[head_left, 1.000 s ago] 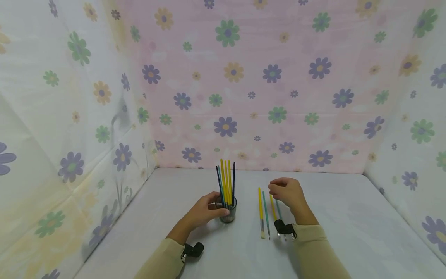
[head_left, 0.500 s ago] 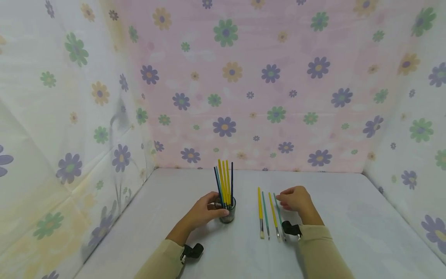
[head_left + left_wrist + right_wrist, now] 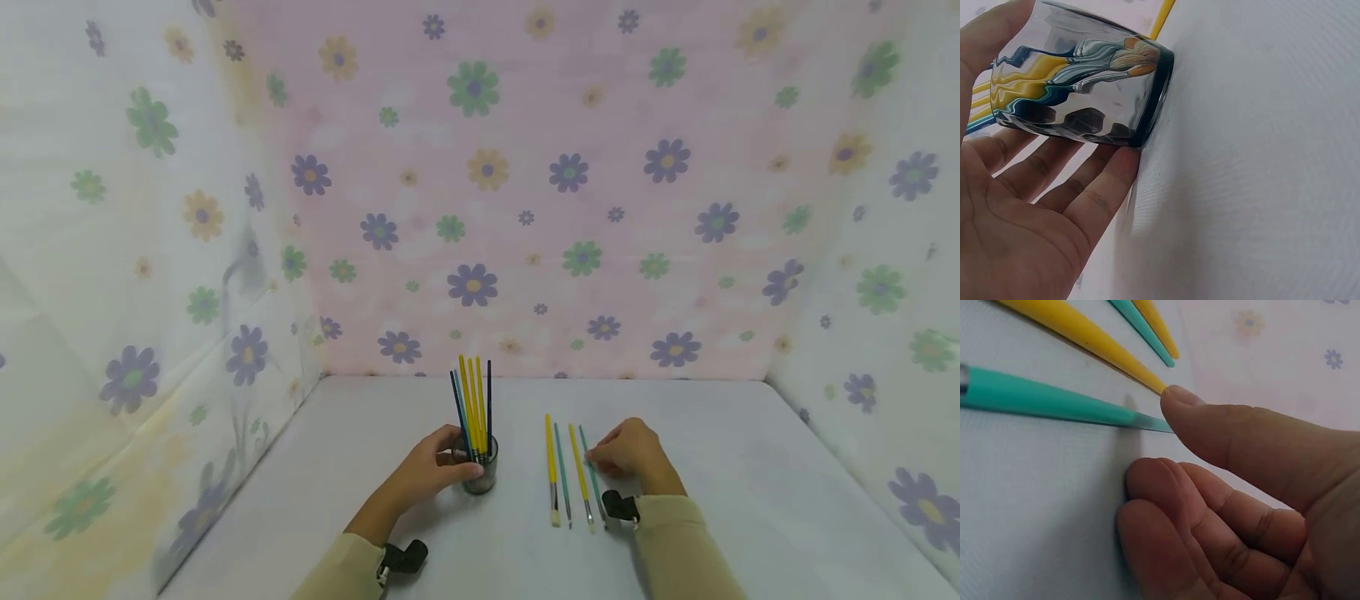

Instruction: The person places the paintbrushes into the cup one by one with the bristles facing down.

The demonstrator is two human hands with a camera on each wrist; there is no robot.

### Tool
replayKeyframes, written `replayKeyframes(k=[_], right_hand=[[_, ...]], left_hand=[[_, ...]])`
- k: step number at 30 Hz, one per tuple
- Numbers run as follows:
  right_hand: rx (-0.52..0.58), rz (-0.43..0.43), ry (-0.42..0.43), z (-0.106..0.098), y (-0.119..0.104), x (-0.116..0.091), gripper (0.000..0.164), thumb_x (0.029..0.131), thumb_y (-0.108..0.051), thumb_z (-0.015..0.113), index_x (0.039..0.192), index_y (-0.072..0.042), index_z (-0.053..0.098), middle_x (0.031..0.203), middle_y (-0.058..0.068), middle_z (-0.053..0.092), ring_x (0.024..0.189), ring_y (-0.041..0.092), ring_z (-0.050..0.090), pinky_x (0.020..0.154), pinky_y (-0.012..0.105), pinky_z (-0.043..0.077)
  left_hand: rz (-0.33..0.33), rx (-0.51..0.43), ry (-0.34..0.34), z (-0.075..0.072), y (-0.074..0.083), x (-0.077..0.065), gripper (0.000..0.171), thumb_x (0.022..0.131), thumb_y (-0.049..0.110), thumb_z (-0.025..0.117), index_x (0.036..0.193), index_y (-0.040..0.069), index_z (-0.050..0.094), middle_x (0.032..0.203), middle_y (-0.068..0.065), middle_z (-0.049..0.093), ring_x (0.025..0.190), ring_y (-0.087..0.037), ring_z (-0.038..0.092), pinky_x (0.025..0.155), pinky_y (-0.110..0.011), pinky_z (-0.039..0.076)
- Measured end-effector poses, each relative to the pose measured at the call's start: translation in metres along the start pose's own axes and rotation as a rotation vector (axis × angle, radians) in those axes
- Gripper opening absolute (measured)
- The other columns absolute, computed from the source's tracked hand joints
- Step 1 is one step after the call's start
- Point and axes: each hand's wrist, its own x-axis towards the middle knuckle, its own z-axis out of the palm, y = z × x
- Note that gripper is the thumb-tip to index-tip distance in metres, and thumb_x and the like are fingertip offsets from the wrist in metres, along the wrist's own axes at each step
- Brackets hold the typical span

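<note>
A clear drinking glass point(image 3: 486, 479) stands on the table holding several paintbrushes, handles up, yellow point(image 3: 472, 404), blue and dark. My left hand point(image 3: 420, 477) holds it from the left, thumb on the near side; in the left wrist view, bristles show through the glass point(image 3: 1100, 106). To its right lie two yellow and two teal paintbrushes, side by side with bristles toward me. My right hand point(image 3: 632, 454) is low beside the rightmost teal paintbrush point(image 3: 596, 485). In the right wrist view, the thumb overlaps that brush's point(image 3: 1041, 397) thin end; loosely bent fingers sit apart from it, nothing pinched.
The other loose brushes, a yellow one point(image 3: 581, 475), a teal one point(image 3: 562, 471) and a yellow one point(image 3: 551, 462), lie left of the right hand. A white surface point(image 3: 375, 417) spreads beneath, with flower-patterned cloth point(image 3: 525, 275) behind and at both sides.
My right hand has come down from above the loose brushes to the right side of the rightmost teal one. My left hand stays at the glass. The head view has tilted slightly.
</note>
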Motion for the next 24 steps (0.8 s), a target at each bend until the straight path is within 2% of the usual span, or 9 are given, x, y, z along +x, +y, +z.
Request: replayKeyframes(k=[9, 13, 19, 24], right_hand=[[-0.036, -0.031, 0.018, 0.017, -0.011, 0.001, 0.025, 0.075, -0.021, 0.093, 0.082, -0.006, 0.074, 0.072, 0.007, 0.071, 0.061, 0.016, 0.064, 0.054, 0.024, 0.051], [-0.044, -0.018, 0.024, 0.017, -0.012, 0.0, 0.024, 0.074, -0.02, 0.093, 0.08, -0.006, 0.075, 0.072, 0.007, 0.071, 0.062, 0.016, 0.064, 0.054, 0.024, 0.05], [-0.02, -0.019, 0.017, 0.012, -0.01, -0.002, 0.02, 0.078, -0.016, 0.09, 0.083, -0.005, 0.075, 0.073, 0.007, 0.072, 0.064, 0.017, 0.067, 0.057, 0.025, 0.056], [-0.082, -0.022, 0.035, 0.007, -0.007, -0.006, 0.022, 0.077, -0.02, 0.09, 0.079, -0.006, 0.074, 0.072, 0.006, 0.07, 0.064, 0.017, 0.064, 0.055, 0.025, 0.051]], left_hand=[[-0.013, -0.019, 0.022, -0.01, -0.005, -0.01, 0.058, 0.088, 0.045, 0.082, 0.136, 0.023, 0.058, 0.13, -0.001, 0.068, 0.117, -0.024, 0.066, 0.107, -0.055, 0.05], [-0.002, -0.025, 0.012, -0.009, -0.006, -0.009, 0.059, 0.088, 0.046, 0.082, 0.137, 0.024, 0.058, 0.13, -0.001, 0.068, 0.117, -0.023, 0.066, 0.108, -0.054, 0.05], [0.007, -0.021, 0.002, -0.006, -0.004, -0.005, 0.057, 0.089, 0.044, 0.082, 0.136, 0.023, 0.058, 0.129, -0.001, 0.068, 0.115, -0.023, 0.066, 0.107, -0.052, 0.051], [0.023, -0.028, -0.031, -0.001, -0.001, 0.001, 0.055, 0.089, 0.043, 0.081, 0.134, 0.022, 0.058, 0.129, -0.001, 0.067, 0.115, -0.023, 0.066, 0.106, -0.049, 0.053]])
